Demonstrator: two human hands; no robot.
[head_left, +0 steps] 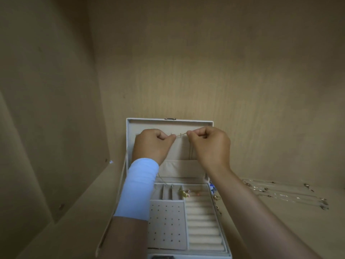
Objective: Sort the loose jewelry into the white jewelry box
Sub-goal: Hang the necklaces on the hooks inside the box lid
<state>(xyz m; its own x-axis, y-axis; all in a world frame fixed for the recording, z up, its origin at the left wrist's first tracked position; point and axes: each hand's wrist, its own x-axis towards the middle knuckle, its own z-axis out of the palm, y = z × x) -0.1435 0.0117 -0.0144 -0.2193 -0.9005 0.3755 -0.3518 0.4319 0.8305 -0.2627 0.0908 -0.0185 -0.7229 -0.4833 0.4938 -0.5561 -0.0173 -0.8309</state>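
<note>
L forearm [128, 238] is wearing a snug pale-blue band [138, 187], tube-shaped, looking like smooth cloth; it's starting right at the wrist and covering approx. half of the forearm in view; light is washing its upper part out to near white, w/ the lower part going a deeper blue; its lower hem is cutting straight across the arm; below the hem the arm is showing bare; L hand [151, 144] and R hand [211, 144] are showing bare; R forearm [252, 212] is showing bare, wrist to frame edge.
</note>
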